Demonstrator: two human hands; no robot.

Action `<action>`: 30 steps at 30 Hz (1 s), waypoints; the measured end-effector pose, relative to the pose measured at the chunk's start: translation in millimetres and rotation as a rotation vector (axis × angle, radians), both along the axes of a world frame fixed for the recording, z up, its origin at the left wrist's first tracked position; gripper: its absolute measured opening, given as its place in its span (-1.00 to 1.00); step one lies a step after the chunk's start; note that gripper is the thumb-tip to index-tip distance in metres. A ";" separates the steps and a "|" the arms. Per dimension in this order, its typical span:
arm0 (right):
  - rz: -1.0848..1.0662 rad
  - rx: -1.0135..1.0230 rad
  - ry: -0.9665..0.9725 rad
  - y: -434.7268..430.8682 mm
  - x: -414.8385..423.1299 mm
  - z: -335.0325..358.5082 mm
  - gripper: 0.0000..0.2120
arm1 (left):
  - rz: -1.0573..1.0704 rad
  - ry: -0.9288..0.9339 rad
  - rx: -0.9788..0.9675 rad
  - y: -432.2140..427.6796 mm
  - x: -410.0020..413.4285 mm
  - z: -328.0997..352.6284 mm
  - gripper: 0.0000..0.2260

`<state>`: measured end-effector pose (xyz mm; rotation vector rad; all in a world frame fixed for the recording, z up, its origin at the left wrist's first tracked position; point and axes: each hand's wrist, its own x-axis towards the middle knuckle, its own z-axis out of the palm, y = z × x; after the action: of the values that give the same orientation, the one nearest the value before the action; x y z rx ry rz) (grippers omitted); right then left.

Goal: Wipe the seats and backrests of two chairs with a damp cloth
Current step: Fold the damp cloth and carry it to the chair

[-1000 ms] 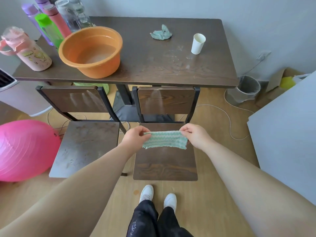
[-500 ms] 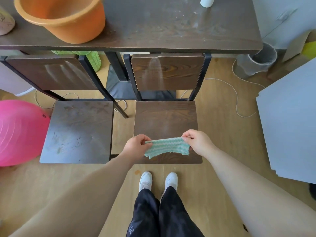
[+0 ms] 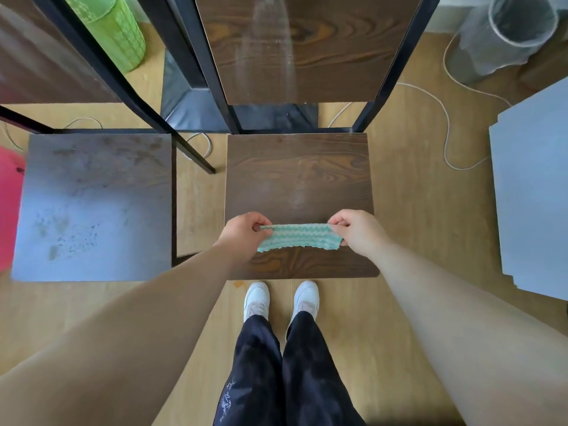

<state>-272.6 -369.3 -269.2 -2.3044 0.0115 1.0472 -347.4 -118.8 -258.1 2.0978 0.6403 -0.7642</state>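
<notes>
A green-and-white zigzag cloth (image 3: pixel 299 237) is stretched flat between my two hands just above the front half of the right chair's seat (image 3: pixel 298 173). My left hand (image 3: pixel 246 233) pinches its left end and my right hand (image 3: pixel 356 230) pinches its right end. The right chair's dark wood backrest (image 3: pixel 301 47) rises at top centre with a pale streak down it. To the left stands the second chair, its seat (image 3: pixel 92 207) dusty and smudged, its backrest (image 3: pixel 40 59) only partly in view at top left.
A pink ball (image 3: pixel 9 207) touches the left edge. A green roll (image 3: pixel 107 29) lies under the table. A clear bin (image 3: pixel 504 35) and a white cable (image 3: pixel 445 124) are at the right, beside a grey board (image 3: pixel 531 192). My white shoes (image 3: pixel 281 298) stand at the seat's front edge.
The view has tilted down and closer, so the table, basin and cup left the frame. Both hands lowered the cloth toward the front of the right seat, still stretched between them.
</notes>
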 end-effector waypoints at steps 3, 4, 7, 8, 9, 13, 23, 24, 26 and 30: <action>0.042 -0.053 -0.054 7.0 13.5 -22.2 -0.92 | -0.003 -0.026 0.024 4.6 16.0 -23.7 -0.95; 0.069 -0.073 -0.086 9.7 18.2 -28.7 -0.91 | 0.003 -0.037 0.029 6.7 20.7 -31.1 -0.97; 0.129 -0.101 -0.195 18.7 34.6 -42.5 -0.88 | -0.010 -0.080 0.060 13.2 37.3 -49.0 -0.97; 0.141 -0.103 -0.224 21.0 39.9 -47.6 -0.87 | -0.012 -0.096 0.066 15.4 43.1 -55.2 -0.96; 0.154 -0.114 -0.245 23.6 44.9 -52.0 -0.87 | -0.015 -0.106 0.072 17.5 48.9 -60.3 -0.95; 0.181 -0.164 -0.312 33.5 60.2 -68.7 -0.86 | -0.046 -0.124 0.116 23.5 68.8 -77.2 -0.89; 0.135 -0.203 -0.373 33.9 53.9 -72.6 -0.81 | -0.484 -0.217 0.478 22.3 71.3 -79.3 -0.64; 0.131 -0.210 -0.374 33.8 51.7 -70.7 -0.76 | -0.514 -0.213 0.515 21.2 69.0 -76.7 -0.60; 0.140 -0.230 -0.394 33.9 47.5 -66.6 -0.67 | -0.547 -0.213 0.580 19.1 63.9 -72.1 -0.54; 0.194 -0.272 -0.465 34.8 39.2 -59.5 -0.52 | -0.555 -0.220 0.656 17.5 54.5 -67.9 -0.47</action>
<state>-233.3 -334.5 -328.6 -2.7932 -0.2747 0.6014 -292.9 -101.3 -325.9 2.9826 0.1812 -0.6459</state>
